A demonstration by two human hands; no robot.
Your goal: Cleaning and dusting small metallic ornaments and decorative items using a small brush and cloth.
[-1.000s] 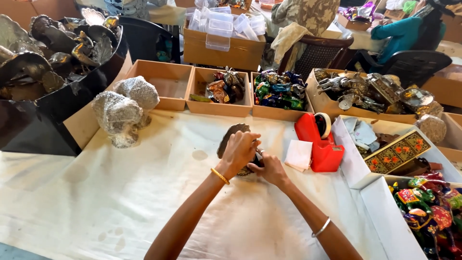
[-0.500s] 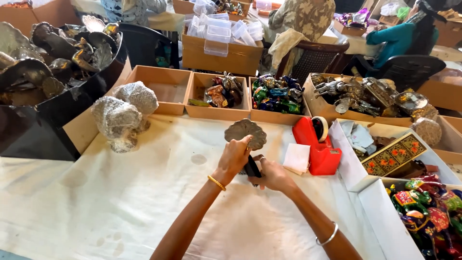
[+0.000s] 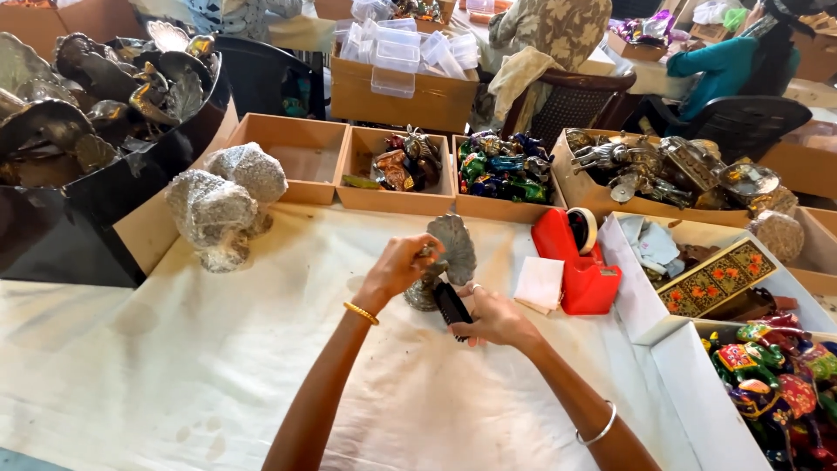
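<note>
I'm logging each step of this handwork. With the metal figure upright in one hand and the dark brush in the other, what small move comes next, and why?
Probably bring the dark brush up against the metal figure: the left hand steadies it upright, and the right hand holds the brush just below it.

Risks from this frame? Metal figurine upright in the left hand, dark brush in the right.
1. The left hand seems to hold the metal figurine only near its upper part, so it might tip or slip onto the white cloth.
2. The right hand works the dark brush close against the base; a slip may scrape fingers.
3. The red tape dispenser and folded white paper lie near; an elbow swing could knock them.
</note>
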